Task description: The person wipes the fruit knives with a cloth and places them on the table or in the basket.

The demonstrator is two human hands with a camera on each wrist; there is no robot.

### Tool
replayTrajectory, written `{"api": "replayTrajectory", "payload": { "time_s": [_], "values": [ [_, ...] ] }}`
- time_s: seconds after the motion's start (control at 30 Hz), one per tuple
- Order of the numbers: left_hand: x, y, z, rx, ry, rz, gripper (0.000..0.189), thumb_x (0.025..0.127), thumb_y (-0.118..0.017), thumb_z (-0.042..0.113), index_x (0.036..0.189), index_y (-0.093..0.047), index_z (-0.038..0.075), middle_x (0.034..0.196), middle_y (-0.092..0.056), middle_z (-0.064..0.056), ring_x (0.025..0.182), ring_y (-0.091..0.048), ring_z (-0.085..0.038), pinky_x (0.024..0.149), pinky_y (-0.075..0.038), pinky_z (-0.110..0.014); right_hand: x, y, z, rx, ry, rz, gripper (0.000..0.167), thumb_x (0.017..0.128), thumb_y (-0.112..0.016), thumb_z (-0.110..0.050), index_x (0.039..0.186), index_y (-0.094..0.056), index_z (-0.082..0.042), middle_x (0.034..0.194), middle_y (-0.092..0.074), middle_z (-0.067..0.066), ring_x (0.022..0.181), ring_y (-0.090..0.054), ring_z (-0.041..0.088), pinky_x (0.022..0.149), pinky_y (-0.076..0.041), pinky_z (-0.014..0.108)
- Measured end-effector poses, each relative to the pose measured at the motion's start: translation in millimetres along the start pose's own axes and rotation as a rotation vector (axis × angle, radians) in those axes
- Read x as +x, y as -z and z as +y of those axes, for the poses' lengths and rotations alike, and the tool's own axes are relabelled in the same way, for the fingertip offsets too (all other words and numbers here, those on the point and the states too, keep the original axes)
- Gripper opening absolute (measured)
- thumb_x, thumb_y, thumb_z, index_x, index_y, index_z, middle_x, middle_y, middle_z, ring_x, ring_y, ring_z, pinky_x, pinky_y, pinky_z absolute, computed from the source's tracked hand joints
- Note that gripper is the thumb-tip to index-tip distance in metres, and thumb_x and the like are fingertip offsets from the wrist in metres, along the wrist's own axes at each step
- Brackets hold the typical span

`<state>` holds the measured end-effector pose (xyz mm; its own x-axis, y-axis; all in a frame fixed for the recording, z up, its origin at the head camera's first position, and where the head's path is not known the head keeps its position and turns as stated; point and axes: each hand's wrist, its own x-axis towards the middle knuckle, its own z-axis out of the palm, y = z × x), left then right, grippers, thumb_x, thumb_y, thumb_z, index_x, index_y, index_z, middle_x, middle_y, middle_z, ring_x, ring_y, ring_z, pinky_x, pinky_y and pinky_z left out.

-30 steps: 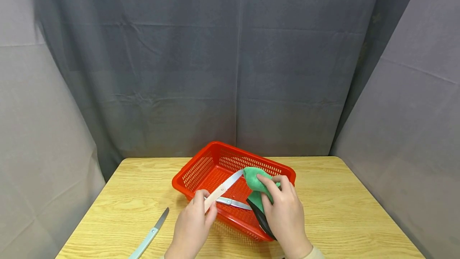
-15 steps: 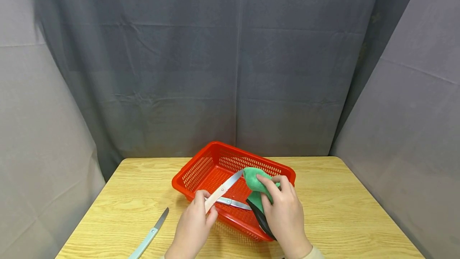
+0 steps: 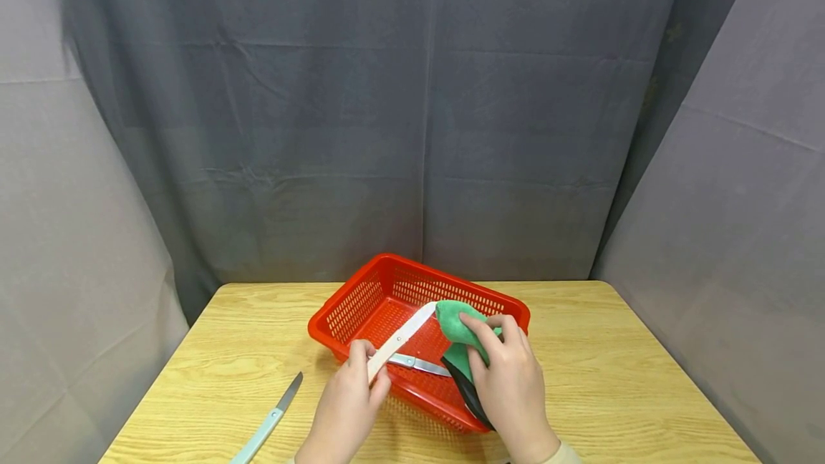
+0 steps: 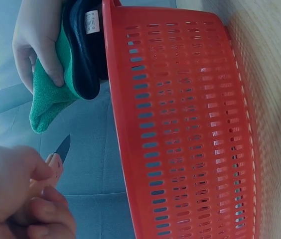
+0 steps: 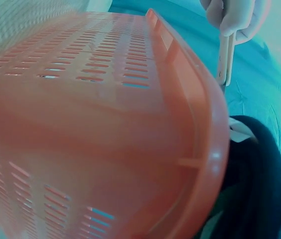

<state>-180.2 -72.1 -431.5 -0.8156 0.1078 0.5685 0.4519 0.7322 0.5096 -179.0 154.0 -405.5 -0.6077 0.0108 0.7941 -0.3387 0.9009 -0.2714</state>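
Gripping a pale-handled knife (image 3: 398,340), the left hand (image 3: 346,398) angles it above the red basket (image 3: 425,270), tip near the green cloth (image 3: 459,322) pinched by the right hand (image 3: 513,382); one blue-handled knife (image 3: 275,414) lies on the table (image 3: 619,385); a second knife (image 3: 419,364) lies inside the basket; grey curtain (image 3: 322,127) behind.

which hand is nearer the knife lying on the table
Left. The left hand is just to the right of the light-blue-handled knife; the right hand is farther right, beyond the left hand, holding the green cloth.
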Motion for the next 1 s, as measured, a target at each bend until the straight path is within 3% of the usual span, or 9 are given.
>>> {"api": "replayTrajectory", "payload": {
  "time_s": [0.67,1.0],
  "values": [
    [-0.1,0.3,-0.3,0.055,-0.042,0.093,0.024,0.086,-0.075,0.013,0.103,-0.059,0.01,0.064,-0.041,0.013,0.054,-0.035,-0.001,0.047,-0.028,-0.018,0.1,-0.8,0.5,0.006,0.021,0.025,0.051,0.073,-0.088,0.001,0.117,-0.077,-0.02,0.104,-0.061,0.009,0.081,-0.06,0.022,0.059,-0.054,0.037],
    [0.7,0.2,0.2,0.047,-0.068,0.113,0.02,0.086,-0.076,0.012,0.1,-0.062,0.011,0.067,-0.052,0.011,0.055,-0.04,0.0,0.049,-0.035,-0.019,1.5,2.2,0.2,0.028,0.055,0.111,0.054,0.071,-0.086,0.005,0.118,-0.077,-0.02,0.102,-0.061,0.011,0.08,-0.059,0.024,0.058,-0.054,0.038]
  ]
}}
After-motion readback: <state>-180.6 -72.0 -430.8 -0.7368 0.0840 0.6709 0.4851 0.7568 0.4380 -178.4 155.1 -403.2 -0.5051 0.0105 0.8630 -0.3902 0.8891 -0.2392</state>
